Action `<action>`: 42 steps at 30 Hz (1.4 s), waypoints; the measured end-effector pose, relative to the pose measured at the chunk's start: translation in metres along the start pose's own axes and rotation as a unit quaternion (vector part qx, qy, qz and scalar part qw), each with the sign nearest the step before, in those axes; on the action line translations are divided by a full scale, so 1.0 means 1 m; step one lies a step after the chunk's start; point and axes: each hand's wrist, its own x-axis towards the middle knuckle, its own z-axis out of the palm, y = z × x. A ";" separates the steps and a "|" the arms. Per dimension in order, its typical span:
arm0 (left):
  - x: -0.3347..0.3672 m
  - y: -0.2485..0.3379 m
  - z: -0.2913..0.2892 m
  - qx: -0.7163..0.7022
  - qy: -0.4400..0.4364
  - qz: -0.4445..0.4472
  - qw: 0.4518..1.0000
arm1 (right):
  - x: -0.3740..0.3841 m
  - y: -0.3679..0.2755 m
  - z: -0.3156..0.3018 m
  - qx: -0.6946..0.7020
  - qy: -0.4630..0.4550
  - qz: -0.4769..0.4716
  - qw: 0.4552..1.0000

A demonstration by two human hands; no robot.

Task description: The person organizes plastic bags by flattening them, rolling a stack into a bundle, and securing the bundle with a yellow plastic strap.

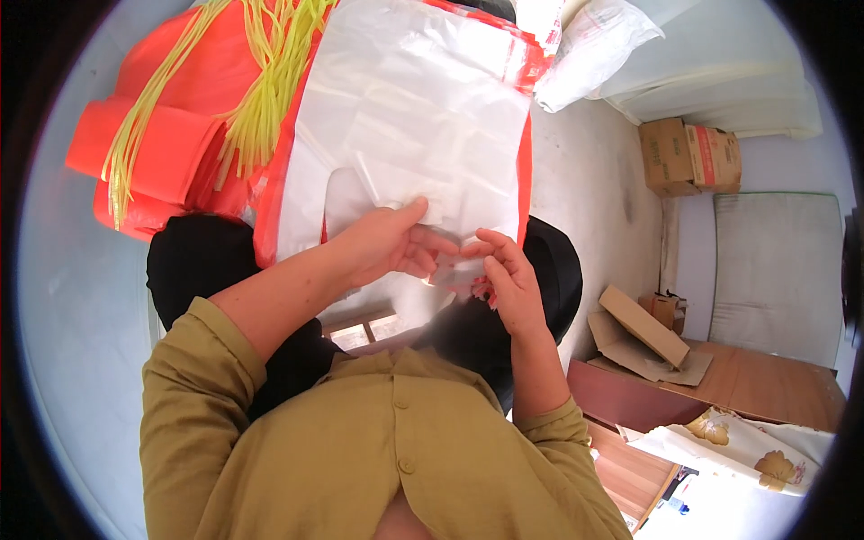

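A pile of translucent white plastic bags (405, 99) with red edges lies before me, across my knees. Over its near edge my left hand (396, 241) is held with the thumb apart from the loosely bent fingers. Facing it, my right hand (508, 279) has its fingers curled, and its fingertips nearly meet those of the left. A thin, clear plastic piece (453, 270) shows between the hands. A crumpled red-and-white bit (483, 290) sits at the right palm, partly hidden by the fingers.
Folded red plastic (148, 148) with long yellow strips (261, 90) on it lies at the far left. A white sack (598, 49) stands beyond the pile. To the right are a cardboard box (688, 157), an opened carton (643, 342) and a wooden cabinet (765, 378).
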 end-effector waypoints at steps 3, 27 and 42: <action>0.002 -0.001 -0.004 0.010 -0.005 0.000 1.000 | -0.008 0.007 0.000 -0.029 -0.029 -0.012 0.999; -0.005 0.005 0.001 0.052 -0.025 -0.011 0.998 | 0.086 -0.068 0.024 -0.002 -0.136 -0.033 0.990; -0.002 0.001 -0.001 -0.012 -0.033 0.008 0.999 | 0.056 -0.024 0.030 -0.384 0.041 -0.340 0.857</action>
